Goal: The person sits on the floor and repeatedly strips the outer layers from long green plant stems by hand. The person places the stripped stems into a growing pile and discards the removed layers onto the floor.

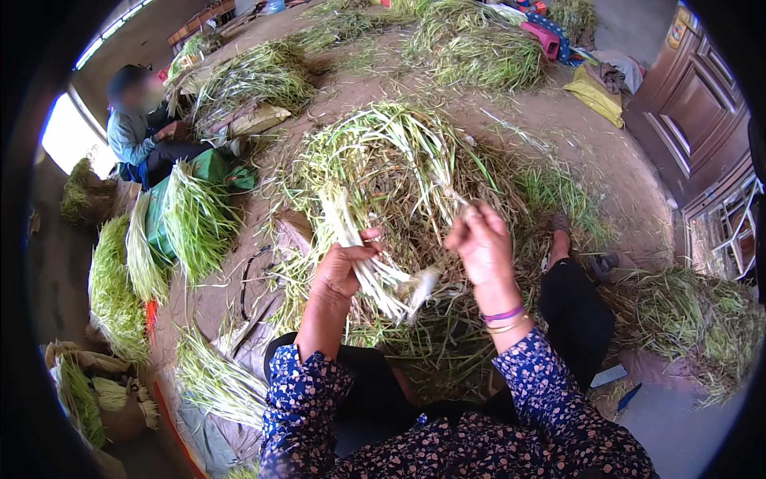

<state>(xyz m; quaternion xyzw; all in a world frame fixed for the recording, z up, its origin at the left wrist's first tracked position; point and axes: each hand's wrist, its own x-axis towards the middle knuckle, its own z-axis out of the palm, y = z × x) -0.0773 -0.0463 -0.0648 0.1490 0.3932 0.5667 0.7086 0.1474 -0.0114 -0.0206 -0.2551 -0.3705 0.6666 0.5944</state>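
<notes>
My left hand is closed around a bundle of pale green-and-white leafy stalks, whose whitish root ends point down and right. Beside it, my right hand has its fingers pinched together at a thin pale stalk. Something pale and blurred, perhaps root skins, shows between the bundle's ends and my right wrist. In front of me lies a big heap of stalks, green at the far side and brown and dry in the middle.
A person sits at the upper left by stalks laid over a green sack. More stalks lie at my left and right. A yellow sack is near the brown door. Behind my right foot is a sandal.
</notes>
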